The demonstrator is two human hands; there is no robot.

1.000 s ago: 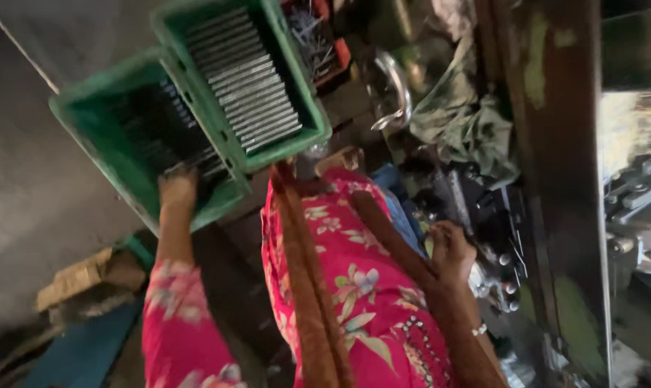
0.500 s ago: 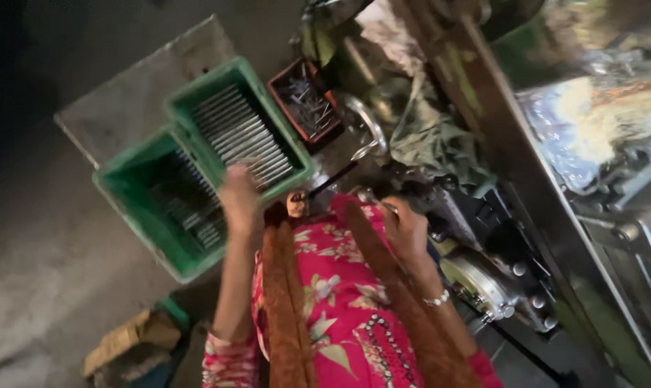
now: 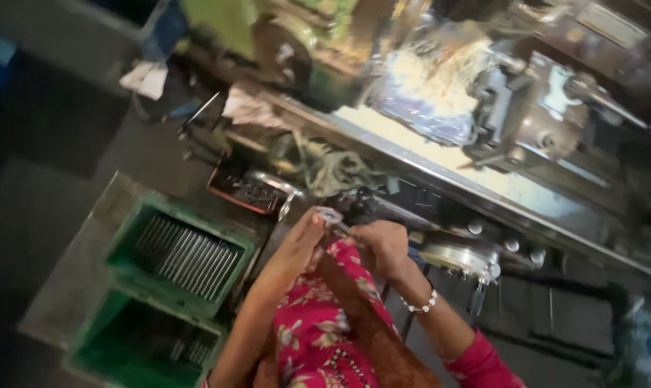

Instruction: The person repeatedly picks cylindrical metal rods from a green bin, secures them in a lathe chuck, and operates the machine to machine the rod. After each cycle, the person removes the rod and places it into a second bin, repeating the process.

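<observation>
Metal piece (image 3: 330,215), small, shiny and curved: pinched at the fingertips of the left hand (image 3: 305,241), in front of the person's chest, just above the pink floral garment (image 3: 324,316). Its exact shape is blurred.

Left hand: fingers drawn together on the metal piece, forearm bare.

Right hand (image 3: 384,246): curled into a loose fist just beside the left, touching or nearly touching the same piece; what it grips, if anything, cannot be told. A white bead bracelet (image 3: 421,305) sits on its wrist above a pink sleeve (image 3: 483,365).

Brown scarf (image 3: 365,330): runs down the garment between the two arms.

Upper green crate (image 3: 182,251): on the floor to the left of the hands, filled with a row of grey metal rods (image 3: 185,253) lying side by side.

Lower green crate (image 3: 142,345): touching the first one's near edge, holding only a few rods.

Small reddish tray (image 3: 248,190): beyond the crates, dark small parts inside.

Lathe-like machine (image 3: 526,115): well beyond the hands, its bed strewn with pale shavings (image 3: 426,79); a round metal handwheel (image 3: 460,257) is at its front, near the right hand.
</observation>
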